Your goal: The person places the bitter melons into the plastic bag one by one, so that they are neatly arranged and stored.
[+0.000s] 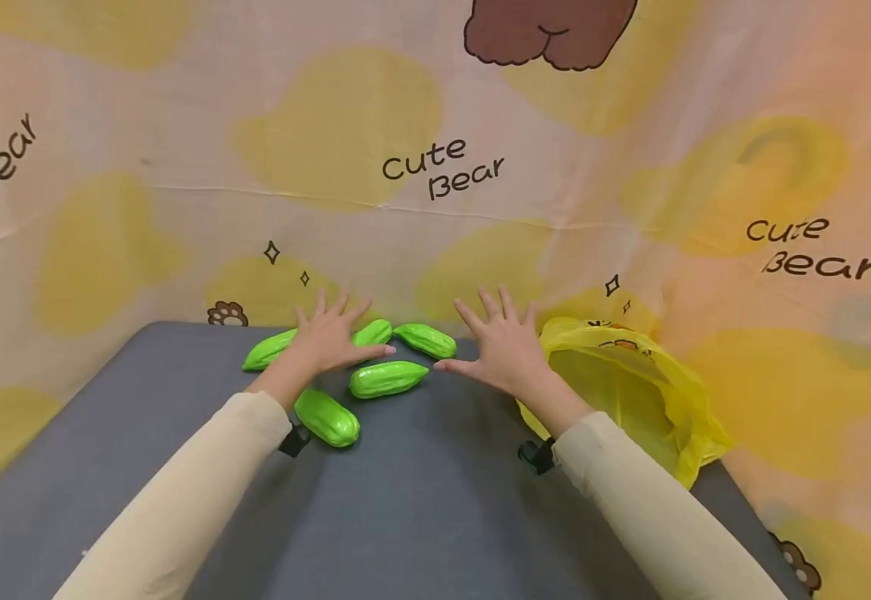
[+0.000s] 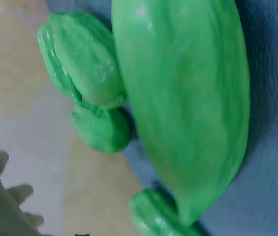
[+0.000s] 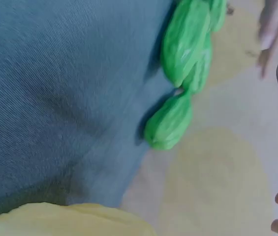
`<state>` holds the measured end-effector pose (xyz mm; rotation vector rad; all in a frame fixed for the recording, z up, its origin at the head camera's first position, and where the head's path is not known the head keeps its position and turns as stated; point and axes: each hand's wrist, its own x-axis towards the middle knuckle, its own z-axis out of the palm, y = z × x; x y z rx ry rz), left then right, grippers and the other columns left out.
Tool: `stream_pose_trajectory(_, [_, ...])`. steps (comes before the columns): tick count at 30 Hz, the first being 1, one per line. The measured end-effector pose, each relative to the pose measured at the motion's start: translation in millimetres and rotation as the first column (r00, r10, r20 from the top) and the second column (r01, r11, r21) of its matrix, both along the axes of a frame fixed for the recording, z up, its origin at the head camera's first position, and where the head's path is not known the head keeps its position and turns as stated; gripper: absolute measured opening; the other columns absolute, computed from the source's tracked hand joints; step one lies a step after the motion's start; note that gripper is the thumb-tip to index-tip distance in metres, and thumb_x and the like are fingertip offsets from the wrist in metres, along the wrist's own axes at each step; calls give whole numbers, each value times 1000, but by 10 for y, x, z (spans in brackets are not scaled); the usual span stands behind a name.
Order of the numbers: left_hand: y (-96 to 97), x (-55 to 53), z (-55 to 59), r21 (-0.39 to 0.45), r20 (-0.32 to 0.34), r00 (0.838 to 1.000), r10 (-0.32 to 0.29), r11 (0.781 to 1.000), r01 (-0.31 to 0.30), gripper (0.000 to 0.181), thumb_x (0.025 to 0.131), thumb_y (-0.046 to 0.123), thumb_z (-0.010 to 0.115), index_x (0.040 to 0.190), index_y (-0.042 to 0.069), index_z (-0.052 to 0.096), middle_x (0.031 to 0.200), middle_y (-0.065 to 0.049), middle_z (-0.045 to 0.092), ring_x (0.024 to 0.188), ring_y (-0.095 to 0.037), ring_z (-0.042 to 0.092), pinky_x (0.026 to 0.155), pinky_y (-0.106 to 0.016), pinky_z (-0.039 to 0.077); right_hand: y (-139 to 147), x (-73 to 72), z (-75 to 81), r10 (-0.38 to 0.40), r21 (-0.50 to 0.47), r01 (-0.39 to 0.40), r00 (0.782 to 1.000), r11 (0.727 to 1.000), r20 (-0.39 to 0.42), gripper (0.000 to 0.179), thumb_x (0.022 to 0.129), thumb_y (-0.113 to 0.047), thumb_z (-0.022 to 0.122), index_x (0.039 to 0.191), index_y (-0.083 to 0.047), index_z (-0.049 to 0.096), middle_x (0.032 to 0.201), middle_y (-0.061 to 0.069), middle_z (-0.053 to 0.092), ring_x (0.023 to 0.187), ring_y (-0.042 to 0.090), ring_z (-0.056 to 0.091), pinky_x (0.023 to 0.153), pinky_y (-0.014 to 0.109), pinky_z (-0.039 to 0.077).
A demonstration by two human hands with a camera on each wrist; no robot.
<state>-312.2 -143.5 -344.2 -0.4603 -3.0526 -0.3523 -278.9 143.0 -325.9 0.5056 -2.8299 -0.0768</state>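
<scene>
My left hand [image 1: 324, 340] is held above the far part of the table, fingers spread and holding nothing. Beneath and around it lie several glossy green ridged gourds. One gourd [image 1: 388, 380] points toward the right thumb, another [image 1: 327, 418] lies nearest me beside the left wrist, and a third [image 1: 426, 341] rests at the back between the hands. The left hand and forearm partly cover the others. My right hand [image 1: 508, 346], also spread and holding nothing, hovers just left of a yellow plastic bag [image 1: 693, 400]. In the left wrist view a large gourd [image 2: 188, 98] fills the middle.
The bag stands with its mouth open at the table's right edge, partly behind the right forearm. A grey cloth covers the table [image 1: 420, 500]. Behind and at both sides hangs a printed curtain [image 1: 360, 242] with yellow patches and lettering.
</scene>
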Motion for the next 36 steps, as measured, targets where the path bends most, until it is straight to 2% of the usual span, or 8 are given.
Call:
stream_pose_trajectory(3, [6,37,-108,28,8,997,-78,997,78,98,88,71,60,164,23,20,168,-22,18,154,-54,4,115,-80,7,52,153,-2,84,-61,-89,994,994,-72,93,84,-77,59,160,-30,33,166,14,31,155,44,21,117,76,20])
stream_pose_trajectory(6, [38,74,-227,74,-13,990,-137,988,138,89,91,62,64,161,19,30,164,-21,32,154,-50,17,118,-75,15,155,283,6,162,-160,-185,976,970,-149,82,87,-62,70,155,-25,42,161,15,40,153,41,28,119,71,24])
stream_pose_trajectory(10, [90,123,-375,169,-38,985,-167,971,171,77,93,48,70,155,11,43,156,-21,45,147,-46,37,119,-67,27,351,376,-9,227,-256,-284,946,924,-229,72,88,-44,77,149,-18,51,153,15,50,148,37,39,119,60,34])
stream_pose_trajectory(13, [117,144,-461,249,-20,985,-173,953,172,74,93,40,72,152,6,46,154,-20,49,144,-43,43,117,-61,35,510,393,-35,236,-281,-312,933,908,-272,66,89,-35,78,147,-15,53,149,14,53,141,34,48,113,53,44])
stream_pose_trajectory(17, [127,145,-533,323,35,987,-157,936,137,76,90,34,75,151,2,45,155,-19,47,145,-42,41,117,-58,37,722,413,-57,218,-306,-310,929,900,-300,61,89,-27,79,145,-15,56,144,13,57,129,34,59,100,49,55])
stream_pose_trajectory(21, [114,136,-576,339,76,988,-131,936,98,74,88,29,78,150,1,47,153,-20,49,145,-43,41,116,-59,37,949,475,-64,179,-330,-270,943,904,-281,60,89,-21,79,144,-14,56,142,12,59,127,36,60,97,51,55])
stream_pose_trajectory(28, [106,101,-626,326,53,991,-126,940,102,67,86,19,78,145,-1,53,147,-23,55,141,-45,45,115,-59,39,1346,596,-55,124,-394,-239,947,888,-297,59,87,-9,79,142,-8,57,138,18,61,126,41,58,103,60,48])
stream_pose_trajectory(36, [217,90,-716,357,42,992,-119,929,96,58,88,16,76,141,2,58,141,-23,60,136,-45,51,113,-58,41,1823,597,-82,40,-487,-209,942,848,-334,63,83,0,80,141,-12,59,135,17,64,120,37,60,98,56,50])
